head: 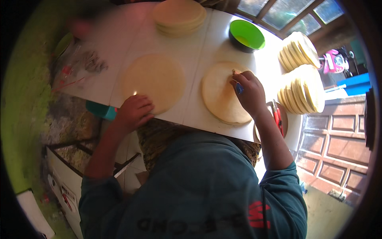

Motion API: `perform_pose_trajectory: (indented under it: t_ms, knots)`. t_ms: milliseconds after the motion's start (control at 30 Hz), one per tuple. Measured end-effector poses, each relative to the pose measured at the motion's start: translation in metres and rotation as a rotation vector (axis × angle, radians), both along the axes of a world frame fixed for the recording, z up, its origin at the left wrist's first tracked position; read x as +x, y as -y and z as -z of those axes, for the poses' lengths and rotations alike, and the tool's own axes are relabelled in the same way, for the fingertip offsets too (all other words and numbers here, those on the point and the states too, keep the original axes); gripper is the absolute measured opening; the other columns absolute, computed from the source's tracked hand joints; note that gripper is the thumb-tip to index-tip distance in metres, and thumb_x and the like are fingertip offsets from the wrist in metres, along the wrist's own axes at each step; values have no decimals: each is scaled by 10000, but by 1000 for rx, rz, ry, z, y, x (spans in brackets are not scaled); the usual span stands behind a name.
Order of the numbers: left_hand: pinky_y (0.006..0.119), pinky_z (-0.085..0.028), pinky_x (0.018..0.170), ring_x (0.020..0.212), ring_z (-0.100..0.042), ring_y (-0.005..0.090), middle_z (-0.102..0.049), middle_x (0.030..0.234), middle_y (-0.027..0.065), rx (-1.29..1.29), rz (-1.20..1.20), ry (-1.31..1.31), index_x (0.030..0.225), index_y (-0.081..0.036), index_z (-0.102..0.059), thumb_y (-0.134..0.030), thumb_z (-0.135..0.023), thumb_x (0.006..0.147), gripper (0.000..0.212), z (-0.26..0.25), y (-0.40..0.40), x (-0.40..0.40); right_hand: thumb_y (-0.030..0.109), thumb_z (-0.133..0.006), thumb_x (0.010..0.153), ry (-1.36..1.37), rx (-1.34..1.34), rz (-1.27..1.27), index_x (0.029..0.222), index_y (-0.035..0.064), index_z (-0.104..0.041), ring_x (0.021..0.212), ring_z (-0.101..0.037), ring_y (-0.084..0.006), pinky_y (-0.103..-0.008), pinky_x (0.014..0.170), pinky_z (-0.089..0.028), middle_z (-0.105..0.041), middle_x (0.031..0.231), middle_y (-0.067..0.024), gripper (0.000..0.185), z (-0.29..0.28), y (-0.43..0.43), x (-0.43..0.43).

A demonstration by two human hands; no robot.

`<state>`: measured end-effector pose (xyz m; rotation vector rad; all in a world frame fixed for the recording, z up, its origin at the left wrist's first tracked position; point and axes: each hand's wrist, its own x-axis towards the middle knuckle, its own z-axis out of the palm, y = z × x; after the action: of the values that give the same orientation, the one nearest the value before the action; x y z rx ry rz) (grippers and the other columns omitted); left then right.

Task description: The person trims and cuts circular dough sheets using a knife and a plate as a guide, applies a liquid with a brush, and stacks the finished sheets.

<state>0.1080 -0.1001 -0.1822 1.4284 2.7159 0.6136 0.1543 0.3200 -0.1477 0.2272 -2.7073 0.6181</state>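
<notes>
On the left of the white tabletop lies a thin round flat sheet [155, 82], pale tan in colour. My left hand [137, 112] rests at its near left edge, fingers bent over the rim; whether it pinches the sheet cannot be told. A second pale round sheet or short stack [218, 89] lies to the right, with a damp-looking darker patch. Above it my right hand [249, 91] is closed around a small tool with a blue handle [239, 88]; its tip is near the disc's upper part, and its kind is unclear.
A green bowl [247, 35] stands beyond the right disc. Stacks of round sheets stand at the back [179, 15] and right [301, 89]. Red-handled tools [278, 118] lie by my right forearm. Crumpled plastic [95, 61] is at left; a teal container [101, 110] sits below the table edge.
</notes>
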Motion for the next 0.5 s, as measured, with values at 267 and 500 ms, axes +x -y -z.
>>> perform_pose_trajectory:
  t_ms: [267,500]
  knots:
    - [464,-483,1017,1176,-614,317,-671,1149,92,92,9,-69,1121,-68,-691,-218,-815,775,397,8,14,2,91,-800,807,303,-203,-290,908,80,-697,891,-635,-300,-416,779,-509,-633,903,-88,145,-31,29,27]
    - [473,-474,1042,1193,-610,308,-673,1158,73,98,10,-90,1135,-92,-700,-233,-811,787,391,15,20,-2,34,-767,748,55,-9,-569,937,91,-676,902,-628,-297,-436,820,-504,-637,943,-77,217,-7,90,-24]
